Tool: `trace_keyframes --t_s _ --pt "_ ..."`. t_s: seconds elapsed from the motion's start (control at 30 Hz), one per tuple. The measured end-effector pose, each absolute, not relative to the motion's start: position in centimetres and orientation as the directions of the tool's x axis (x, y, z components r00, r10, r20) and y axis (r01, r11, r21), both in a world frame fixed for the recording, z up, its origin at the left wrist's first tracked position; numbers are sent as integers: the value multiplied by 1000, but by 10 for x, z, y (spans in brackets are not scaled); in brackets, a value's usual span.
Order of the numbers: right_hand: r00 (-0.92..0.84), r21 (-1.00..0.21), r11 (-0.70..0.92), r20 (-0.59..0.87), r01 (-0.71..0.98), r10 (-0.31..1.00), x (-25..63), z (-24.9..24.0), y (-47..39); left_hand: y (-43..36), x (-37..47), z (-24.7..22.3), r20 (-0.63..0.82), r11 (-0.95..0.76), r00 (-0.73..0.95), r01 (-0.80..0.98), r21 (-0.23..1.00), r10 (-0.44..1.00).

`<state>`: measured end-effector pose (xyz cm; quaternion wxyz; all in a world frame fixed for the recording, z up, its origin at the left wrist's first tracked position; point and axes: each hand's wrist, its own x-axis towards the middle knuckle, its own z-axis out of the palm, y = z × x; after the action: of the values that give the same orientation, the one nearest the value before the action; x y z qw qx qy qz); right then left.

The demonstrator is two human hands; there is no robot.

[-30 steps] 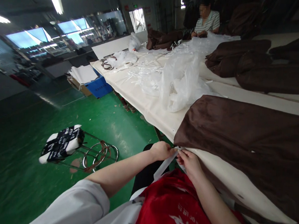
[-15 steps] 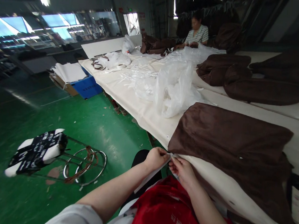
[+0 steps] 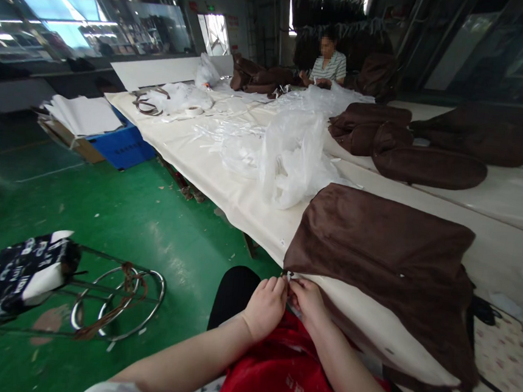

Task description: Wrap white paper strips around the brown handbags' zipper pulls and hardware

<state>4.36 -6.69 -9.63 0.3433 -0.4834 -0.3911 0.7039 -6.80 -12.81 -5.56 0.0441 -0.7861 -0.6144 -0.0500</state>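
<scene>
A dark brown garment lies over the near edge of the cream-covered table, its pale inner side showing along the front. At its left corner my left hand and my right hand are close together, fingers pinched. A small whitish piece shows between them, right at the brown corner. My left hand's fingers are curled with the knuckles up, and what they hold is hidden. The fingertips of my right hand are pressed on the whitish piece.
Crumpled clear plastic lies beyond the garment, with brown bundles at the right. A person sits at the far side. On the green floor are a blue box and a tipped stool.
The view has swung to the right. My left hand has turned over more, knuckles up, and the white strip that hung below the hands is now mostly out of sight.
</scene>
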Motion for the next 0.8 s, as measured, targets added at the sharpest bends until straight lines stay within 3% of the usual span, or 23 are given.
trace_keyframes --t_s 0.1,0.2,0.33,0.47,0.8 --pt "-334 -888 -446 -390 -108 858 47 -88 -68 -130 -68 -56 110 -263 267 964 -50 957" --pt "-357 -905 -415 -358 -94 863 52 -83 -69 -128 -69 -51 92 -248 246 969 0 965" --pt "-344 -933 -357 -320 -49 883 54 -80 -69 -123 -72 -38 92 -123 103 960 251 990" --pt "-323 -952 -306 -286 -13 902 53 -77 -72 -115 -76 -30 -68 78 -49 846 528 996" --pt "-317 -921 -387 -355 -45 880 56 -83 -74 -103 -84 -42 -240 108 67 755 646 968"
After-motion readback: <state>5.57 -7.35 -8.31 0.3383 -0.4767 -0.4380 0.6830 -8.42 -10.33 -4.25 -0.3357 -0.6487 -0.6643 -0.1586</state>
